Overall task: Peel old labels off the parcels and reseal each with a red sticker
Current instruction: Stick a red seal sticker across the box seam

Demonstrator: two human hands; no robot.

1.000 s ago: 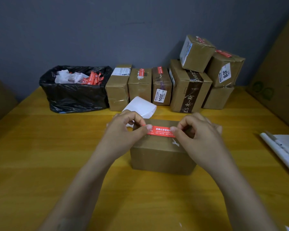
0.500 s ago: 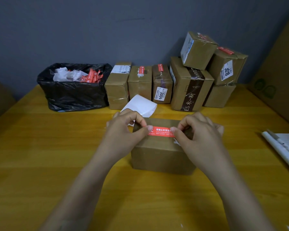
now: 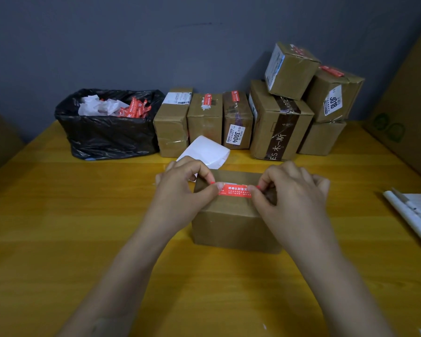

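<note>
Head view: yellow table (image 3: 58,227), grey wall (image 3: 107,45); left hand (image 3: 182,193), right hand (image 3: 292,193) pinch red sticker (image 3: 236,190) over parcel (image 3: 229,227).

I pinch a red sticker (image 3: 235,190) at both ends, my left hand (image 3: 184,188) on its left end and my right hand (image 3: 289,190) on its right, over the top of a brown parcel (image 3: 229,227) on the yellow table (image 3: 58,227). More parcels (image 3: 272,122) and a black bin bag (image 3: 107,132) stand along the wall.
</note>
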